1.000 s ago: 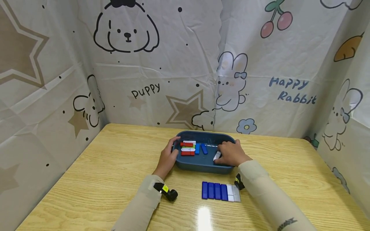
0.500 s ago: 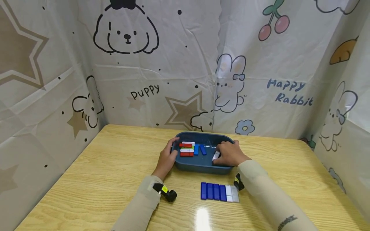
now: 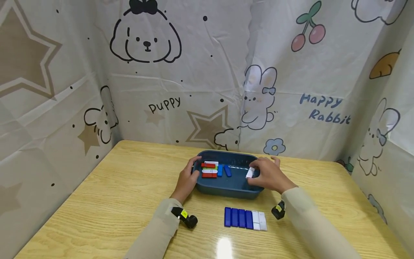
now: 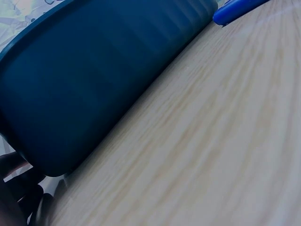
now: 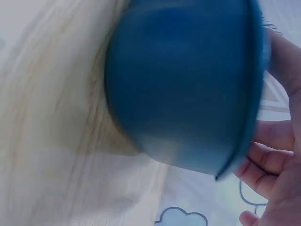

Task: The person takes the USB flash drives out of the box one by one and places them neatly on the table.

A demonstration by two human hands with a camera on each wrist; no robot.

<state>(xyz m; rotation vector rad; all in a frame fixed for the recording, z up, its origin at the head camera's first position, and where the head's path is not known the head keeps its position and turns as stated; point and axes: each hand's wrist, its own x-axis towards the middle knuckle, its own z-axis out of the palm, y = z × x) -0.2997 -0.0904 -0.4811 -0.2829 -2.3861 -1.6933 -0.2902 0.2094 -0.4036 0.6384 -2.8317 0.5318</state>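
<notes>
A dark blue plastic tub (image 3: 229, 191) stands on the table, and my left hand (image 3: 185, 182) grips its left end with fingers and thumb around the rim. Over the tub's right end, my right hand (image 3: 271, 175) pinches a small white stick (image 3: 250, 172) with a seam across it, like a USB flash drive. The right wrist view has that hand's fingers beside the tub rim, but not the white stick. Left in the tub lies a group of red, white and green sticks (image 3: 209, 171). Beside them are a light blue stick (image 3: 220, 170) and a darker blue one (image 3: 228, 171).
In front of the tub, several dark blue sticks (image 3: 238, 217) lie side by side on the wooden table (image 3: 129, 201). Two white sticks (image 3: 259, 220) continue that row on the right. A printed curtain (image 3: 145, 86) hangs behind the table and along its sides.
My right hand has moved right and slightly up with the white stick, away from the tub's floor. My left hand stays at the tub's left end. The head view has shifted slightly.
</notes>
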